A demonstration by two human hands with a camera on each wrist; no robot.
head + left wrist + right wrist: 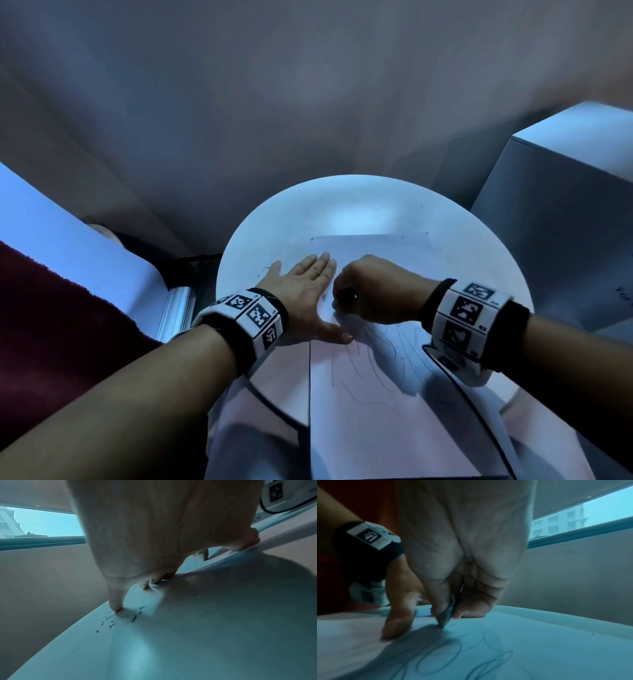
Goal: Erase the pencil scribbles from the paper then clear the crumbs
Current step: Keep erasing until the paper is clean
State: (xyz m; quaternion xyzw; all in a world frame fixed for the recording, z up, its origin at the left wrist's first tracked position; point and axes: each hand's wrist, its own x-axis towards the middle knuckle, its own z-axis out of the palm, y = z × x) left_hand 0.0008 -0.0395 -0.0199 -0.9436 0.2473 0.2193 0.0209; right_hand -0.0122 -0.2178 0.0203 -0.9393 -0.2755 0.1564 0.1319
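Head view: the paper (373, 387) lies on the round bench (342, 205), long axis running from the near edge toward the far edge. My left hand (305, 294) lies flat, fingers spread, on the paper's left edge. My right hand (376, 291) pinches the eraser (346, 294) just beside it.

Left wrist view: crumbs (120, 619) lie near the bench's left edge, by my little finger.

Right wrist view: the eraser tip points down, touching the paper above the scribbles (440, 660).

White paper (394, 421) with grey looping scribbles (447, 654); dark crumbs (113, 622) on white table (479, 274).
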